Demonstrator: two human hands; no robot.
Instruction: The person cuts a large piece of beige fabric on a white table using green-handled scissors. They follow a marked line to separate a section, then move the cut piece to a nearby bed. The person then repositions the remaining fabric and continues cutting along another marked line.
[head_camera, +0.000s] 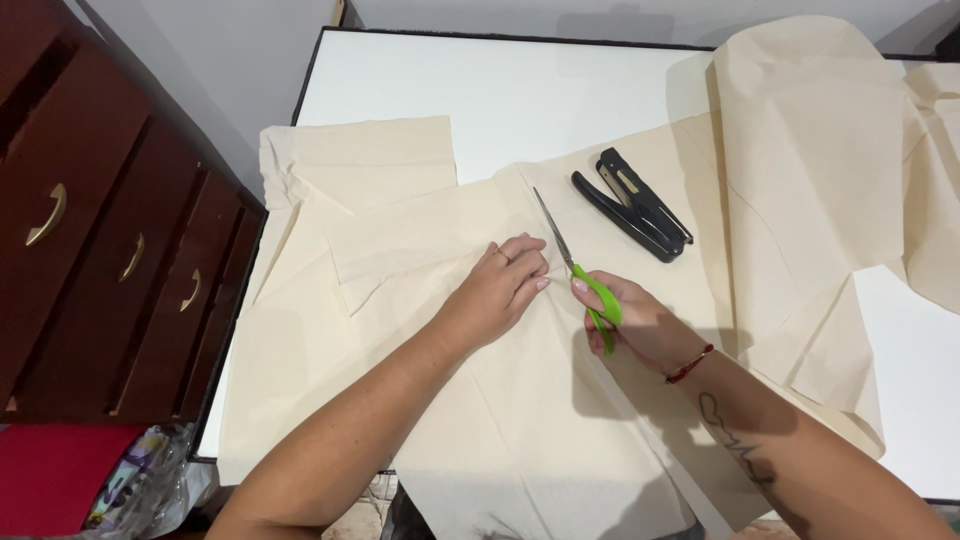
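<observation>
Soft cream fabric (520, 400) under left hand (500, 290); green-handled scissors (580, 270) in right hand (635, 325)

Single view, head-worn, above the near edge of the white table (520, 90). Looks steeply down and forward, toward 12 o'clock. Close range: both forearms enter from 6 o'clock, hands near frame centre. Table's far edge runs along the top, at 12. Dark wooden drawer unit (90, 230) fills the 9 o'clock side. Floor clutter at 7 o'clock.
</observation>
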